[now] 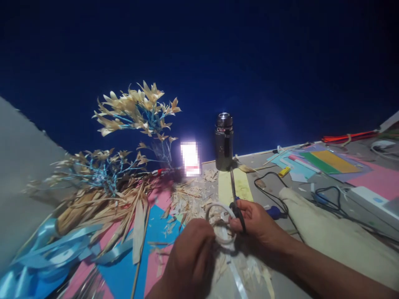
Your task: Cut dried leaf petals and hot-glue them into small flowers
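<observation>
My right hand (pixel 257 220) is closed round the black handles of a pair of scissors (pixel 234 195), whose blades point away from me toward a dark metal flask (pixel 223 142). My left hand (pixel 190 253) is closed, pinching a loop of pale ribbon (pixel 218 207) that curls between both hands. A strip of the same ribbon trails down toward me. Dried leaf scraps (pixel 190 195) litter the table right behind the hands.
Branches of dried leaves wrapped with blue stems (pixel 137 108) stand at the left, above dried husks (pixel 93 207) and blue ribbon (pixel 46 253). Coloured paper sheets (pixel 324 162), a yellow lighter (pixel 284 171), black cables (pixel 271 191), a beige cloth (pixel 330 232) and a white box (pixel 370 201) lie at the right.
</observation>
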Tool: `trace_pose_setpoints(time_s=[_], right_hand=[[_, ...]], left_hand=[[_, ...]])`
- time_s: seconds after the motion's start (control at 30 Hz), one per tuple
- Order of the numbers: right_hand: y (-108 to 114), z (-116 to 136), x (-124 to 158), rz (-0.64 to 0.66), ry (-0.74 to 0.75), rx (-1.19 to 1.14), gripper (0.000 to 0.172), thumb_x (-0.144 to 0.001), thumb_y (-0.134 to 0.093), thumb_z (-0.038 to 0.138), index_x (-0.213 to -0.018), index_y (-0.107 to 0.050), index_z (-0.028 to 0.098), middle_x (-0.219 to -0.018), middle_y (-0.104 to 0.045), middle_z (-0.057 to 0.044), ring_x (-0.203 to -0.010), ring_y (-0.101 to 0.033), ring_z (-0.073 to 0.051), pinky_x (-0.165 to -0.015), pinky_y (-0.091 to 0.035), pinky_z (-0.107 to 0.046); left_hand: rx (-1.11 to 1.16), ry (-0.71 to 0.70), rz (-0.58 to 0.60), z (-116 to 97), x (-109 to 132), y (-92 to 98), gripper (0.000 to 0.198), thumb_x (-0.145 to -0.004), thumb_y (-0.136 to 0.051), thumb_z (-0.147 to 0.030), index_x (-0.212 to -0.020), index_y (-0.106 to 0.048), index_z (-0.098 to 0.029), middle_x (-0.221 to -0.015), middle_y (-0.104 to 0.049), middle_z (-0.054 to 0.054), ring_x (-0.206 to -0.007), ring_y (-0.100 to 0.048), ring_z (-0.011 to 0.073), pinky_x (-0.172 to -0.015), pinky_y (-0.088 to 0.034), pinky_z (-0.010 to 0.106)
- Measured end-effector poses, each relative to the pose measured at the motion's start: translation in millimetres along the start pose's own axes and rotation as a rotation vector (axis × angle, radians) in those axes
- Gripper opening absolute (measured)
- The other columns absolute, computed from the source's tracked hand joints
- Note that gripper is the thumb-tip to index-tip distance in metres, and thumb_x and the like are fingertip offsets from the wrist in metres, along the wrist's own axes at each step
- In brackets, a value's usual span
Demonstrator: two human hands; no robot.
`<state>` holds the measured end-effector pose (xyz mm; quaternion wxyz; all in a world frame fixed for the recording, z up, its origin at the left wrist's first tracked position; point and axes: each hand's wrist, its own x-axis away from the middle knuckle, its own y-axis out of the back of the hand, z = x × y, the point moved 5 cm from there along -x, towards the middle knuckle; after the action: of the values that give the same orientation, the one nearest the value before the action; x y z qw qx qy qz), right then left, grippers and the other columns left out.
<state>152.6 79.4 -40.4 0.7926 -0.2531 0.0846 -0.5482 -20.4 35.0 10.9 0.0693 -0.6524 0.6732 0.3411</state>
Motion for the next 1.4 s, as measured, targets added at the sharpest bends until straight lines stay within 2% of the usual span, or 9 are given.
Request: trace_pose_setpoints(time_s=[0.13, 0.3, 0.6, 0.77, 0.9, 1.03, 1.13, 1.27, 1.4], right_hand=[[-10.2, -0.3, 11.8, 0.153, -0.104, 0.032, 0.047, -0.059, -0.097, 0.028, -0.089, -0.063, 0.015, -0.079, -0.069, -0.001, -0.066, -0.063, -0.013, -0.06, -0.046, -0.022], [-18.6, -3.3, 19.1, 0.292, -0.217, 0.081, 0.051, -0.056, -0.098, 0.03, -0.091, -0.064, 0.014, -0.082, -0.071, -0.004, -0.071, -0.064, -0.014, -0.063, -0.047, -0.023], [-14.0, -4.8, 12.0, 0.24, -0.211, 0.124, 0.049, -0.056, -0.097, 0.027, -0.086, -0.06, 0.015, -0.078, -0.065, 0.001, -0.067, -0.059, -0.01, -0.063, -0.044, -0.021], [-7.8, 4.7, 10.6, 0.121, -0.095, 0.101, 0.042, -0.06, -0.094, 0.022, -0.089, -0.064, 0.016, -0.077, -0.064, 0.002, -0.066, -0.057, -0.01, -0.059, -0.043, -0.02], [-8.1, 19.6, 16.2, 0.103, -0.058, 0.07, 0.041, -0.057, -0.094, 0.017, -0.088, -0.067, 0.016, -0.077, -0.065, 0.002, -0.067, -0.059, -0.011, -0.06, -0.046, -0.022], [-6.4, 26.8, 19.1, 0.059, -0.029, 0.112, 0.042, -0.056, -0.094, 0.019, -0.088, -0.068, 0.016, -0.08, -0.066, -0.001, -0.069, -0.059, -0.013, -0.061, -0.048, -0.023], [-6.6, 25.7, 19.3, 0.075, -0.02, 0.103, 0.042, -0.056, -0.094, 0.019, -0.089, -0.068, 0.017, -0.08, -0.065, 0.0, -0.068, -0.058, -0.013, -0.059, -0.046, -0.022], [-7.3, 22.6, 19.7, 0.08, -0.029, 0.064, 0.04, -0.059, -0.094, 0.018, -0.088, -0.066, 0.017, -0.077, -0.063, 0.002, -0.065, -0.058, -0.011, -0.056, -0.044, -0.021], [-9.4, 20.1, 19.7, 0.098, -0.04, 0.021, 0.044, -0.057, -0.095, 0.018, -0.09, -0.066, 0.017, -0.08, -0.065, 0.001, -0.069, -0.06, -0.012, -0.059, -0.045, -0.022]], left_hand=[[0.47, 0.527, -0.201, 22.5, 4.4, 7.0, 0.026, -0.101, -0.053, -0.043, -0.085, -0.059, -0.023, -0.065, -0.051, -0.003, -0.055, -0.048, 0.0135, -0.05, -0.041, 0.024], [0.932, 0.863, 0.061, 31.2, 8.3, -11.7, 0.041, -0.085, -0.074, -0.056, -0.09, -0.069, -0.016, -0.064, -0.058, -0.002, -0.045, -0.039, 0.0059, -0.044, -0.034, 0.019], [1.064, 0.88, 0.336, 40.3, 26.1, -21.9, 0.041, -0.078, -0.082, -0.049, -0.067, -0.064, -0.013, -0.05, -0.061, 0.003, -0.032, -0.045, 0.0072, -0.033, -0.03, 0.018], [0.995, 0.866, 0.236, 40.0, 23.1, -22.8, 0.043, -0.084, -0.076, -0.051, -0.066, -0.054, -0.018, -0.046, -0.054, -0.002, -0.031, -0.042, 0.0079, -0.034, -0.028, 0.019], [0.448, 0.687, -0.069, 48.2, 3.5, 9.6, 0.033, -0.087, -0.072, -0.042, -0.067, -0.058, -0.02, -0.056, -0.055, -0.002, -0.046, -0.048, 0.0111, -0.046, -0.038, 0.023], [-0.223, 0.339, -0.143, 51.6, -20.3, 50.8, 0.011, -0.075, -0.07, -0.03, -0.083, -0.076, -0.025, -0.093, -0.076, 0.008, -0.083, -0.067, 0.0262, -0.069, -0.051, 0.036], [-0.428, 0.42, -0.199, 58.8, -26.3, 77.4, 0.018, -0.081, -0.064, -0.038, -0.073, -0.073, -0.024, -0.07, -0.071, 0.004, -0.067, -0.062, 0.0229, -0.066, -0.048, 0.036], [-0.121, 0.534, -0.216, 46.9, -26.6, 83.6, 0.026, -0.081, -0.068, -0.046, -0.09, -0.074, -0.022, -0.072, -0.073, 0.002, -0.068, -0.064, 0.0207, -0.063, -0.049, 0.031], [0.36, 0.779, -0.022, 23.3, -13.0, 39.6, 0.035, -0.079, -0.074, -0.049, -0.095, -0.077, -0.018, -0.089, -0.078, 0.01, -0.078, -0.069, 0.0219, -0.063, -0.052, 0.029]])
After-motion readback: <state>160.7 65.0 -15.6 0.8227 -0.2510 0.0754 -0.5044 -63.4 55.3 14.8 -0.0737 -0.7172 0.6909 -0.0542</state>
